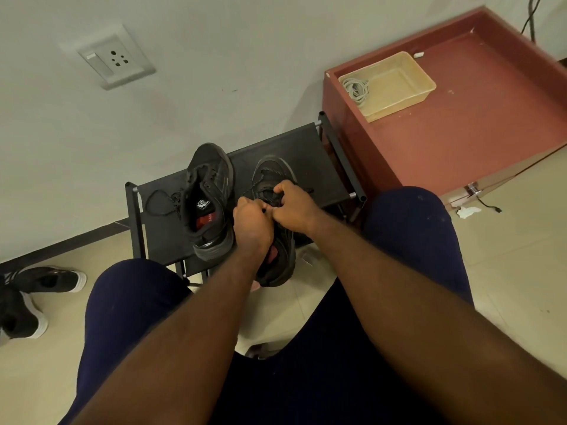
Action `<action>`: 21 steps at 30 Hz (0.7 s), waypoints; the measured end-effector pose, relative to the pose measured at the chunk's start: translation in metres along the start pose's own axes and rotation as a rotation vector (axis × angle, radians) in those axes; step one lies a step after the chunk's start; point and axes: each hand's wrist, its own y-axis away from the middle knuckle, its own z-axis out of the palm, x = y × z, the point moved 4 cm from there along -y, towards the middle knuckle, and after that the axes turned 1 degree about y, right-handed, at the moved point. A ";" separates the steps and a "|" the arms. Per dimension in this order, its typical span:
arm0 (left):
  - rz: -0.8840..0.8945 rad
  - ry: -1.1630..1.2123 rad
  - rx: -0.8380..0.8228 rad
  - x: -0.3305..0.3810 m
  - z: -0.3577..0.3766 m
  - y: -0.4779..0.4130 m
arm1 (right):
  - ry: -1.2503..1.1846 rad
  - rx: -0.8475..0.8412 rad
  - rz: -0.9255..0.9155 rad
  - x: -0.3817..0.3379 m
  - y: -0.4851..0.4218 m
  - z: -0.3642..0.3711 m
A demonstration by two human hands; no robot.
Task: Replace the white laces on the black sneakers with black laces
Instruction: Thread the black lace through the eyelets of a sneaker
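Holding a coil of pale cord (357, 88), a beige tray (426, 78) sits on the red cabinet (475, 118). On the black rack (291, 145), the right-hand sneaker (270, 170) wears a black lace (270, 196), which the left hand (251, 222) and right hand (294, 207) both pinch with curled fingers over its tongue. The other sneaker (211, 167) stands beside it, its lace trailing loose. Both heels overhang the rack's near edge.

Single view: head-worn wide-angle camera, pitched steeply down and forward over the person's knees. Both forearms enter from the bottom edge and meet at the left hand (251, 223) and right hand (296, 207) near frame centre, at close range over a low shoe rack (294, 147). The wide field also takes in the wall socket (116, 58) upper left and the red cabinet (460, 124) upper right.
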 end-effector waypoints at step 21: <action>-0.066 0.341 -0.083 0.024 -0.081 -0.016 | 0.243 -0.034 -0.069 -0.001 0.004 0.010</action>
